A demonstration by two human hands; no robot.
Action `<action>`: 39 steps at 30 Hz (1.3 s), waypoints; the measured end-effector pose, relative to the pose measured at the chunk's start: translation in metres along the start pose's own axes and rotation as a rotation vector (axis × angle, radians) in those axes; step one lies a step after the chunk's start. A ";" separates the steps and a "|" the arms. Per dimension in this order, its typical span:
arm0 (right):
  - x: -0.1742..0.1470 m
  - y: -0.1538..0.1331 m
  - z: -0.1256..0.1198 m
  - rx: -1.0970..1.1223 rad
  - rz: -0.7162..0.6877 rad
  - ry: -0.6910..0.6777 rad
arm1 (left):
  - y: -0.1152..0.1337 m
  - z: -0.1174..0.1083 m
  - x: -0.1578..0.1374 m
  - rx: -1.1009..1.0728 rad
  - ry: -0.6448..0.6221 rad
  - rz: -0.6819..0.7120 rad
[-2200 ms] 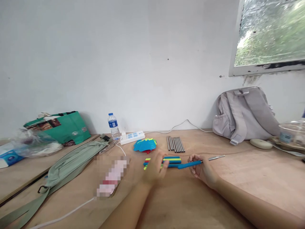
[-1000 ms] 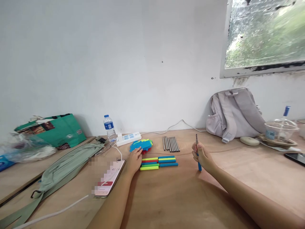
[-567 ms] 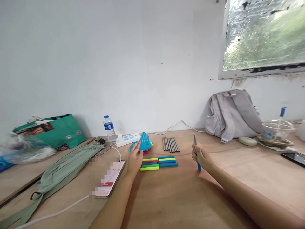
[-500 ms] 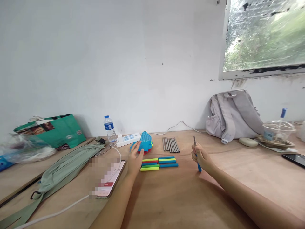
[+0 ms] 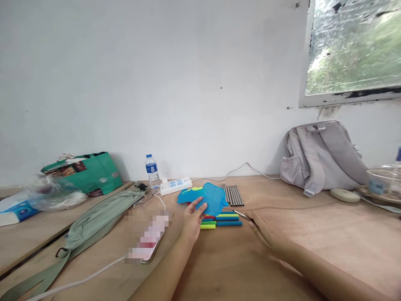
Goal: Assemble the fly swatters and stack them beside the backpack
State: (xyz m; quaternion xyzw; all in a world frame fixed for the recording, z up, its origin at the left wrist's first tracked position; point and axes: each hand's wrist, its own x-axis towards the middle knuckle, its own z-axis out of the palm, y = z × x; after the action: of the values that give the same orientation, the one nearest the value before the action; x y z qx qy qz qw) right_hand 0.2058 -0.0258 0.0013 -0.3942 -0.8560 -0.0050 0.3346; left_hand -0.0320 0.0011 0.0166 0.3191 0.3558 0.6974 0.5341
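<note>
My left hand [image 5: 191,221] pinches a blue perforated fly swatter head [image 5: 214,200] between thumb and fingers, holding it up over the table. Behind it lie more swatter heads [image 5: 187,195] in blue, with some yellow and red showing. My right hand [image 5: 266,234] is closed round a thin metal rod [image 5: 241,215], whose tip points left toward the swatter head, a short gap apart. The rod's blue handle is hidden in the palm. Under the swatter head are several coloured tubes [image 5: 230,223], partly covered. Several metal rods [image 5: 236,196] lie side by side behind it.
A phone [image 5: 150,238] and its white cable lie left of my left arm. A power strip [image 5: 176,185], a water bottle [image 5: 152,172] and a green bag [image 5: 100,173] stand along the wall. A grey backpack [image 5: 319,154] and a plastic cup [image 5: 380,184] are on the right.
My left hand has lifted a blue swatter head from the pile and brought it right. My right hand has tilted the rod from upright to pointing left. The view has shifted slightly left.
</note>
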 end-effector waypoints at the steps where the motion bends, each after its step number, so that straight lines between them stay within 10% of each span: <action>1: 0.002 0.000 -0.002 -0.013 0.005 0.007 | -0.001 0.000 0.000 0.002 -0.002 -0.002; 16: 0.007 0.012 -0.012 -0.160 -0.011 0.039 | -0.008 0.001 -0.007 0.013 -0.104 -0.020; 24: 0.010 0.013 -0.041 -0.371 -0.118 -0.029 | 0.001 -0.003 -0.014 0.196 -0.415 -0.232; 39: -0.002 0.012 -0.015 -0.141 -0.107 -0.110 | 0.016 -0.001 -0.024 0.695 -0.443 -0.049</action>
State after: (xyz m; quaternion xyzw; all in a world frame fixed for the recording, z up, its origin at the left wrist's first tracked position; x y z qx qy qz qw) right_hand 0.2233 -0.0231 0.0093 -0.3702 -0.8904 -0.0613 0.2577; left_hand -0.0362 -0.0256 0.0278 0.6144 0.4539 0.4374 0.4746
